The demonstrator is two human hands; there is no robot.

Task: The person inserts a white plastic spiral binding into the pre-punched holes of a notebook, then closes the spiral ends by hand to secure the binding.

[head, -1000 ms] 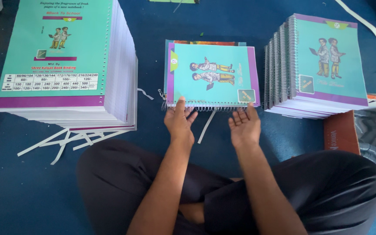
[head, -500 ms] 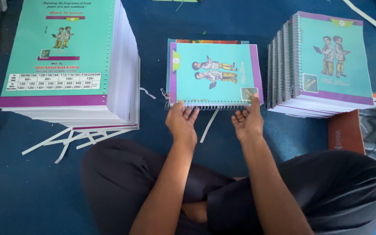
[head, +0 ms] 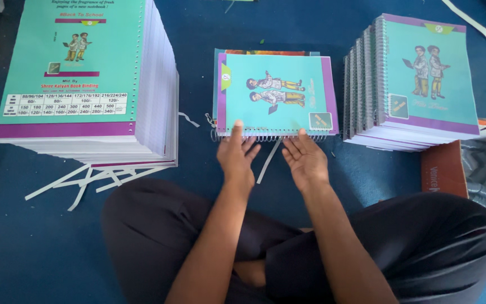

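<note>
A teal notebook with a purple border and two cartoon figures (head: 277, 95) lies on the blue floor in front of me, its wire spiral (head: 268, 137) along the near edge. My left hand (head: 236, 157) rests at that edge, fingers spread, index finger on the cover. My right hand (head: 305, 159) lies beside it, fingertips touching the spiral. Neither hand grips anything. More sheets or covers show under the notebook's far edge.
A tall stack of unbound teal-covered pads (head: 85, 79) stands at the left, with white paper strips (head: 91, 177) beneath it. A pile of spiral-bound notebooks (head: 417, 84) lies at the right, beside a brown box (head: 442, 169). My crossed legs in dark trousers (head: 423, 242) fill the foreground.
Both hands have shifted slightly along the notebook's near edge; my right hand has turned from palm-up to fingers resting on the spiral. The notebook stays in place.
</note>
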